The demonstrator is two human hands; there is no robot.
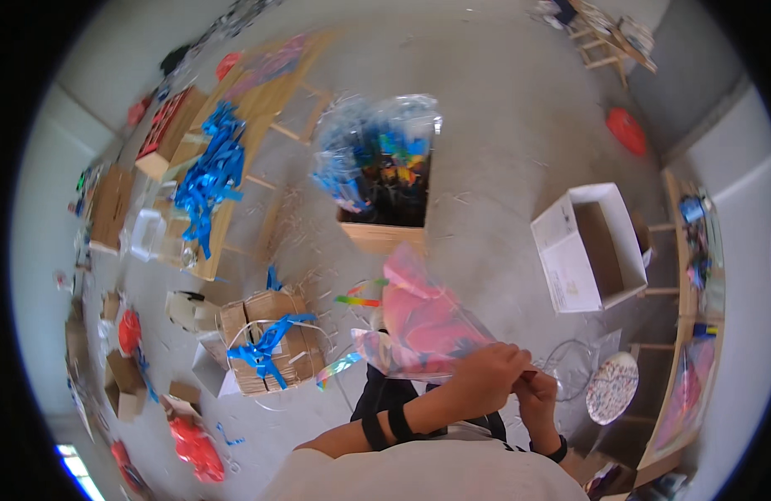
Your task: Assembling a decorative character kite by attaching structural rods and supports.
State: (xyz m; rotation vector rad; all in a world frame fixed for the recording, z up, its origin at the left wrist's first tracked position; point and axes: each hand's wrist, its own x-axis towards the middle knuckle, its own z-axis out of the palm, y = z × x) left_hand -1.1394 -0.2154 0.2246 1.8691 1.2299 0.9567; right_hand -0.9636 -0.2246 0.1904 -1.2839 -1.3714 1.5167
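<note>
A thin pink printed sheet [427, 321], see-through in places and roughly kite-shaped, spreads out in front of my body. Shiny rainbow streamers [339, 367] hang at its left side. My left hand [490, 376] reaches across and is closed on the sheet's right corner. Right beside it, my right hand [537, 402] has its fingers pinched at the same corner. A small dark reddish bit shows between the two hands; I cannot make out what it is. The fingertips are partly hidden by the left hand.
Ahead, a cardboard box [381, 235] holds shiny film-wrapped items. A taped carton [273, 346] with blue ribbon lies left, below a wooden table [273, 92] bearing a blue ribbon heap [210, 167]. Rightward are a white box [561, 250], a speckled round stool [612, 388] and a bench [686, 334].
</note>
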